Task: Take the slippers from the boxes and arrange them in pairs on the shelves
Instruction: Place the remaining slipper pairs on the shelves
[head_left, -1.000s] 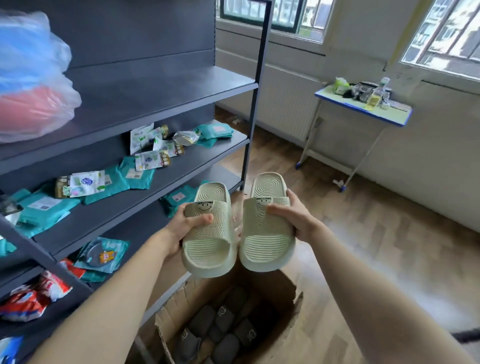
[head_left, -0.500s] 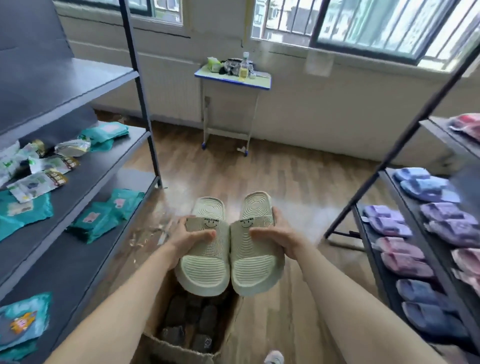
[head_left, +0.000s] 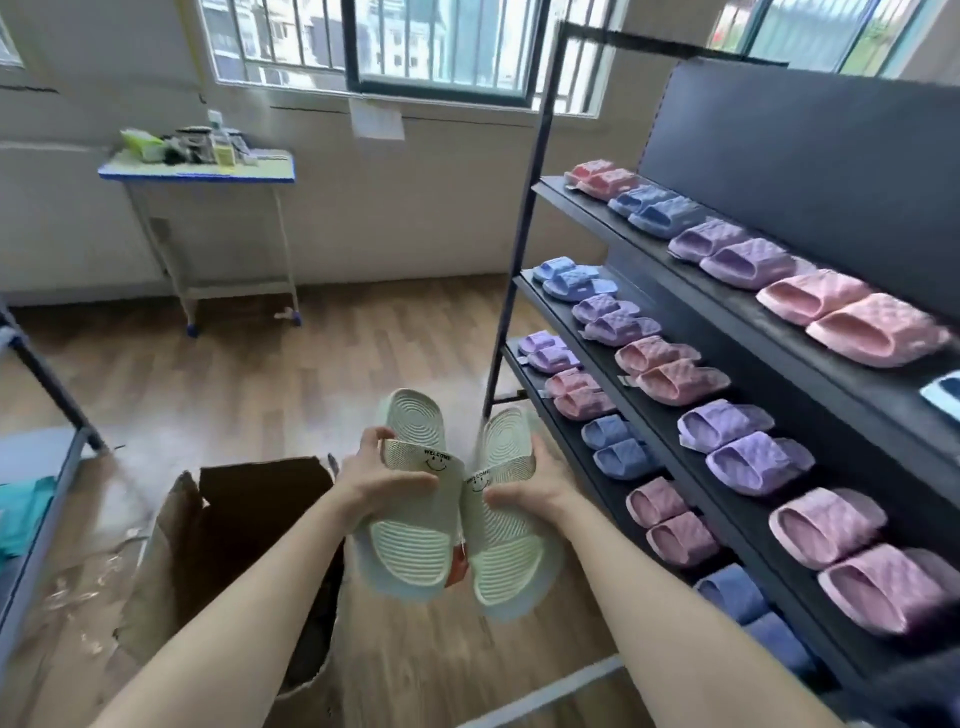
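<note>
Head camera looks down at two bare arms stretched forward over a wooden floor (head_left: 234, 374). The left hand (head_left: 387, 486) grips the left pale green slipper (head_left: 410, 551) at its strap, with the fingers curled round the band that carries the printed word WELCOME and a smiling face. The right hand (head_left: 537, 491) grips the right pale green slipper (head_left: 506, 564) in the same way, from its outer side. Both slippers are in the air, side by side and touching along their inner edges, with the footbeds facing the camera. A small orange tag (head_left: 458, 564) shows between them. Below and to the left of the slippers an open cardboard box (head_left: 208, 545) stands on the floor; what is inside cannot be seen. At the right is a dark rack of shelves (head_left: 779, 156), and on its levels pairs of pink, purple and blue slippers (head_left: 727, 423) lie in rows. Against the far wall stands a small tabletop (head_left: 197, 170) with some bottles and packets on it.
</note>
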